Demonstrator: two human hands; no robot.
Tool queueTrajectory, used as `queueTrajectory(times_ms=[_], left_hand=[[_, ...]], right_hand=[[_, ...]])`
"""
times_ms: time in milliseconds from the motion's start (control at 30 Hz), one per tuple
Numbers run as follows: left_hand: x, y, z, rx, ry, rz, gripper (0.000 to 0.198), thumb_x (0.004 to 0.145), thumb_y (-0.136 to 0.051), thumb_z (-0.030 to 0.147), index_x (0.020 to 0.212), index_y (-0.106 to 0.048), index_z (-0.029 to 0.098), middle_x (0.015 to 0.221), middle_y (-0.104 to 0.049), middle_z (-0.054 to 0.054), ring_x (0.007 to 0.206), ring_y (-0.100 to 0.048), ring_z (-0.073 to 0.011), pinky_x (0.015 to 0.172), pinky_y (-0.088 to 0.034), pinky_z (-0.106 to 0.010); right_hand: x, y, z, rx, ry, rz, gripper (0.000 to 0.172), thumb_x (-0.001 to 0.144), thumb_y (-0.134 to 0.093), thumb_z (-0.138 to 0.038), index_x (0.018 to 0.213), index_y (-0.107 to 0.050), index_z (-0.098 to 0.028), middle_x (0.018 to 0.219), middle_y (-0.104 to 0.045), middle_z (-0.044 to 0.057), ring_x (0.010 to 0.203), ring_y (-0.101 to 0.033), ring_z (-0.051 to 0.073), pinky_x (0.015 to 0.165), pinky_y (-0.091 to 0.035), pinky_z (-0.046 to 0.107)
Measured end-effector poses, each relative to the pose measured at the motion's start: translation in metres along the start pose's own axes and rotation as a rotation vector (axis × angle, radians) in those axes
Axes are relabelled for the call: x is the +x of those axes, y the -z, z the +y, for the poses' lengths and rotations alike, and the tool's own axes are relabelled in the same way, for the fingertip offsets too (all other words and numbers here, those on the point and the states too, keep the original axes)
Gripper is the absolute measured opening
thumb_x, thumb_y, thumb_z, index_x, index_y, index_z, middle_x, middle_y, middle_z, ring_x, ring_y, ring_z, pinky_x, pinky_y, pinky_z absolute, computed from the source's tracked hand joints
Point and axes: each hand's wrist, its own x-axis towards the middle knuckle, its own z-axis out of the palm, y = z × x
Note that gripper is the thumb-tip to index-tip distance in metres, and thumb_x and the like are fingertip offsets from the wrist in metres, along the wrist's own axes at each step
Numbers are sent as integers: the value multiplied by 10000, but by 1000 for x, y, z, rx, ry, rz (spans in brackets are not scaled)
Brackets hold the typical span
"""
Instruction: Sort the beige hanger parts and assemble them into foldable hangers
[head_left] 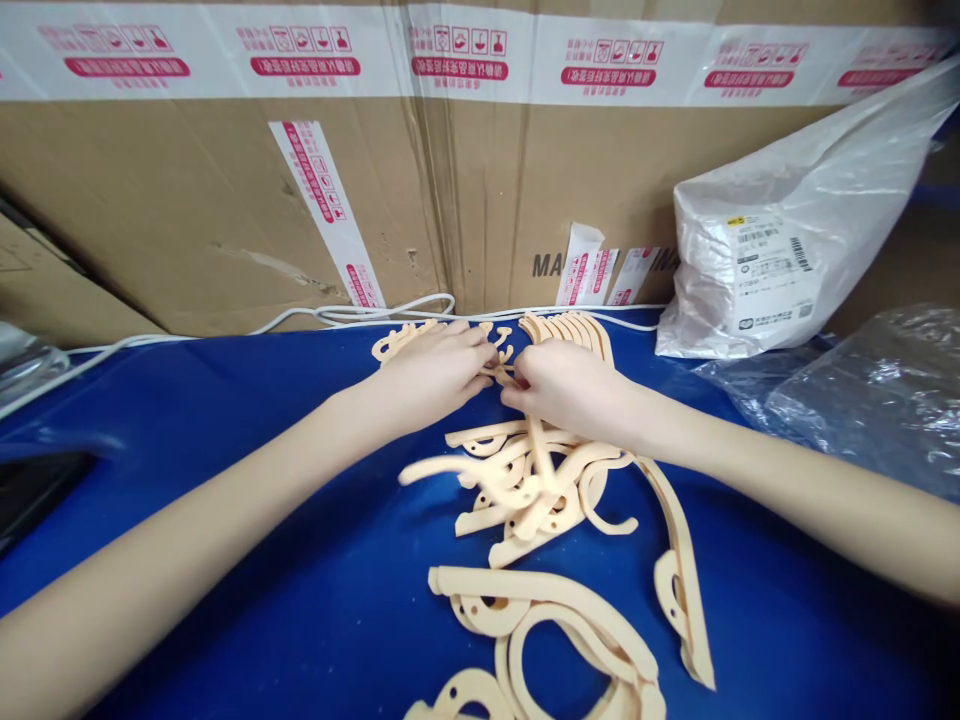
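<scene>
Cream plastic folding hanger parts lie in front of me in the head view. My left hand (pixel 442 368) is closed, its fingertips pinching a small hanger part (pixel 501 376) at the far side of the table. My right hand (pixel 566 388) is closed around the same spot from the other side; its fingers partly hide what it grips. Just behind the right hand stands a neat row of curved hanger arms (pixel 574 328). Several hanger hooks (pixel 401 340) lie beside and behind the left hand. Below the right wrist spreads a loose pile of hanger parts (pixel 517 490).
Nearer me on the blue table (pixel 300 560) lie more folded hangers (pixel 555 600), with a long arm (pixel 679 560) to the right. Behind stand a cardboard box (pixel 487 180) and a white cable (pixel 360 312). A white plastic bag (pixel 750 260) and clear wrap (pixel 877 390) sit right; a dark object (pixel 37 490) left.
</scene>
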Motion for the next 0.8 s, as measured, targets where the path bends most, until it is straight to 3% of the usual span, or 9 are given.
queueTrajectory(times_ms=[133, 233, 300, 400, 500, 633, 800], left_hand=[[-3, 9, 2, 167, 17, 135, 242, 942, -470, 207, 1036, -665, 97, 1090, -643, -185, 1080, -557, -369, 900, -446, -496], [-8, 20, 2, 268, 20, 251, 261, 959, -441, 271, 974, -651, 117, 1001, -651, -171, 1033, -573, -372, 869, -439, -490], [-9, 27, 3, 137, 115, 249, 282, 974, -390, 286, 916, -626, 145, 880, -649, -126, 924, -603, -326, 812, -442, -430], [-9, 31, 4, -300, 321, 189, 263, 957, -371, 248, 810, -583, 198, 664, -569, -20, 694, -573, -216, 669, -404, -312], [-5, 25, 7, -637, 411, 222, 232, 928, -419, 244, 748, -559, 201, 630, -514, 10, 676, -529, -184, 639, -367, -283], [3, 5, 19, -763, 453, 346, 221, 945, -422, 242, 746, -507, 194, 696, -526, 14, 705, -511, -168, 671, -357, -291], [9, -8, 30, -806, 530, 441, 203, 954, -431, 236, 751, -433, 220, 646, -449, 33, 652, -478, -157, 649, -374, -288]], right_hand=[[-2, 10, 1, -56, 34, 99, 322, 929, -425, -206, 743, -677, -133, 696, -691, 131, 619, -623, 213, 553, -309, 301], [-6, 19, -3, -209, 78, 149, 258, 917, -395, -80, 869, -647, -104, 739, -684, 142, 662, -648, 228, 548, -282, 307], [-8, 22, -5, -293, 94, 195, 273, 899, -365, -8, 965, -617, -90, 799, -683, 149, 702, -657, 230, 541, -269, 310], [-7, 23, -2, -388, 108, 223, 326, 897, -316, 19, 1023, -595, -92, 869, -684, 162, 752, -658, 231, 527, -250, 319], [-4, 26, 10, -425, 172, 172, 344, 855, -349, 23, 1074, -592, -82, 870, -692, 150, 702, -646, 224, 515, -233, 324], [2, 27, 29, -404, 225, 98, 346, 827, -386, -5, 1078, -613, -78, 704, -661, 94, 566, -589, 194, 509, -222, 317], [8, 27, 46, -239, 193, 65, 253, 811, -445, -41, 905, -662, -134, 530, -525, 10, 465, -439, 144, 524, -238, 312]])
